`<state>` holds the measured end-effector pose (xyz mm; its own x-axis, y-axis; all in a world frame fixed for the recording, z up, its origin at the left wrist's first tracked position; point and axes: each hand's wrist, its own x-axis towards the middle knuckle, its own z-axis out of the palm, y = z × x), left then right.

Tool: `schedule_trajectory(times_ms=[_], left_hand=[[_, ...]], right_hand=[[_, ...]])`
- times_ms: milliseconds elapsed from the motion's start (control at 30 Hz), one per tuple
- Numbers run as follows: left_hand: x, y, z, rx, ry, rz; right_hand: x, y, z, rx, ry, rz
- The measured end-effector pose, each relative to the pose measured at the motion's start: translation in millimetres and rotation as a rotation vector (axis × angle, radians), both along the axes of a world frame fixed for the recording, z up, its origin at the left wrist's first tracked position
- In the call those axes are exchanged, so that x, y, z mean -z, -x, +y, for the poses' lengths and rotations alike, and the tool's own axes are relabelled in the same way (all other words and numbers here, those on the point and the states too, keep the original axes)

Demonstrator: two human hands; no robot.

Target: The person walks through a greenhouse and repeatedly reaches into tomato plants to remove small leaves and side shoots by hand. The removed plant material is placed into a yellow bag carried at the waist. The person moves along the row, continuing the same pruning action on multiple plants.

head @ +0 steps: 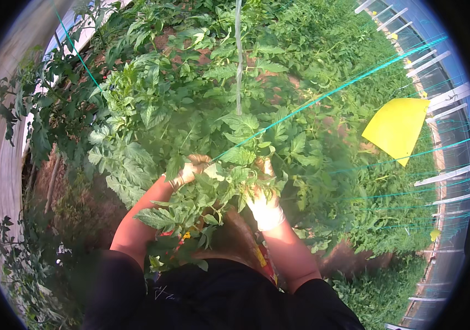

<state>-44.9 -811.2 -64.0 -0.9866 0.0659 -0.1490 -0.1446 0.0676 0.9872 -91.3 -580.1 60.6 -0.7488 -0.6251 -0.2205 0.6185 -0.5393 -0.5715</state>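
Both my hands wear pale gloves and reach into a leafy tomato plant (239, 123) in front of me. My left hand (191, 169) is at the left of its stem, fingers bent close to the lower end of a green twine (301, 109); whether it grips the twine or a stem cannot be told. On the right, my right hand (264, 198) is among the leaves in bright sunlight, its fingers partly covered by foliage. Tomato leaves (156, 218) hang between my forearms, over my dark shirt.
Rows of tomato plants (325, 45) spread ahead and to the right. A yellow sheet (398, 128) hangs at the right near more green twines. A whitish strip (238, 57) hangs down at the top centre. Pale sheeting (4, 165) curves along the left edge; bare soil (90, 206) shows below it.
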Motion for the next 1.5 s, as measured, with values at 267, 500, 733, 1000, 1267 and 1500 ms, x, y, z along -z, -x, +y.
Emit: schedule_trajectory(times_ms=[267,500,733,1000,1267,1500], left_hand=[[17,-15,20,0.015,-0.677,0.057],[15,-50,17,-0.210,-0.487,0.055],[13,-63,6,-0.359,-0.399,0.035],[1,-63,17,-0.379,-0.345,0.015],[-2,-69,12,-0.396,-0.310,-0.001],[-4,-67,16,-0.382,-0.298,-0.004]], right_hand=[[-45,-44,-19,-0.127,-0.561,1.489],[6,-34,11,-0.090,-0.611,0.356],[7,-26,-15,0.063,-0.510,0.504],[16,10,-24,0.085,-0.224,-0.063],[44,-74,-31,0.254,-0.291,0.362],[45,-76,-52,0.269,-0.199,0.123]])
